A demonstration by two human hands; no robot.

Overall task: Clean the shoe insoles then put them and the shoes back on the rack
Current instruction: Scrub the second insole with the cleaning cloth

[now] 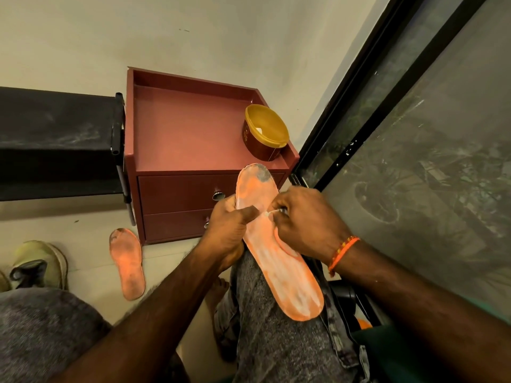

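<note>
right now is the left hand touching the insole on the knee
Touching. The head view shows the left hand gripping the left edge of the insole, thumb pressed across its top surface.

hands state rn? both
Left hand: grips the insole by its edge.
Right hand: pinches a small white brush against the insole.

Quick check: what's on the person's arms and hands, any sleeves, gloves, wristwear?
Both forearms are bare, with no sleeves in view. The left hand and right hand wear no gloves. The right wrist carries an orange thread band with some yellow in it. No rings or watch visible.
</note>
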